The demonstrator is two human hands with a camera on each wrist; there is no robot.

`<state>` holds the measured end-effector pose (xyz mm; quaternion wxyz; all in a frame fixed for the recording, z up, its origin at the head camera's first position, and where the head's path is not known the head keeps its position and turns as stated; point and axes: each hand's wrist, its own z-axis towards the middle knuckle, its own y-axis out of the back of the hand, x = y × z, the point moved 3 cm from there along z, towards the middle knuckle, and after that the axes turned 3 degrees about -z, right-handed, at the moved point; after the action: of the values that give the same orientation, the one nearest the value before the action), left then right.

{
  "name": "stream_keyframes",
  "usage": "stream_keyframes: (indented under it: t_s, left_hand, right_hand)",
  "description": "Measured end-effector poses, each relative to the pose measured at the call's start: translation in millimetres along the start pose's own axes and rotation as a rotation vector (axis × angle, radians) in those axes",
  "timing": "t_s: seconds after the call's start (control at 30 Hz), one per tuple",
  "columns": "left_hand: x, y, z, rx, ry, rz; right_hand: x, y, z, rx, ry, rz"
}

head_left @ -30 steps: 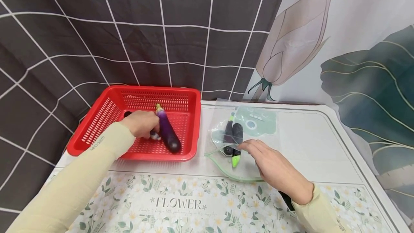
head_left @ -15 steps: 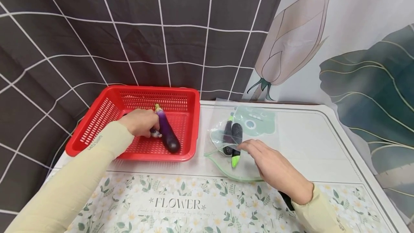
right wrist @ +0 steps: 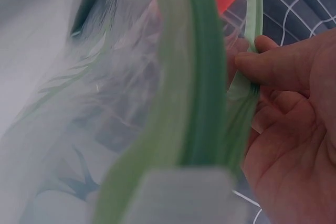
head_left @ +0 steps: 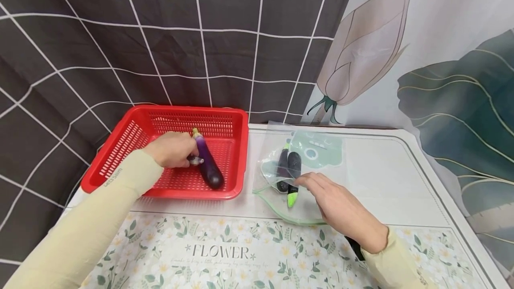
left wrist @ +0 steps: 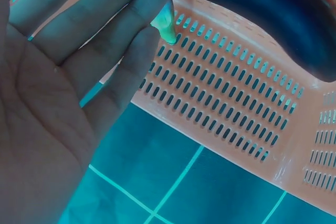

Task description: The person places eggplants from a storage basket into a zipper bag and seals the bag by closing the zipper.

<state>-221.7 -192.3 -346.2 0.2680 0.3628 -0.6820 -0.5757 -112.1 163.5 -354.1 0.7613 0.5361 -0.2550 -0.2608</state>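
My left hand (head_left: 172,148) is inside the red basket (head_left: 245,146), its fingers gripping a dark eggplant (head_left: 195,159). The end of that eggplant pokes out beyond my knuckles; the rest is mostly covered by the hand in the head view. In the left wrist view its long dark body (left wrist: 252,3) lies across my fingertips. Another purple eggplant (head_left: 209,164) lies right beside it in the basket, green stem toward the back. My right hand (head_left: 337,200) pinches the green zip edge (right wrist: 249,72) of a clear plastic bag (head_left: 313,208), holding its mouth apart.
Inside the bag lie two dark eggplants, one with a bright green end (head_left: 292,200). A floral cloth (head_left: 221,262) covers the front of the white table (head_left: 385,168). A grid-patterned curtain (head_left: 225,52) hangs close behind the basket.
My left hand has risen slightly and shifted a little left; the tip of the gripped eggplant has turned up and to the right. My right hand keeps its place on the bag.
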Motion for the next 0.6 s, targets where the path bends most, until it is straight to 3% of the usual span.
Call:
stream_keyframes:
  t_s: [0.6]
  left_hand:
    - [-7.6,24.4,-8.9,-0.076,-0.001,0.014]
  right_hand:
    - [0.8,1.0,1.2,0.001,-0.007,-0.004]
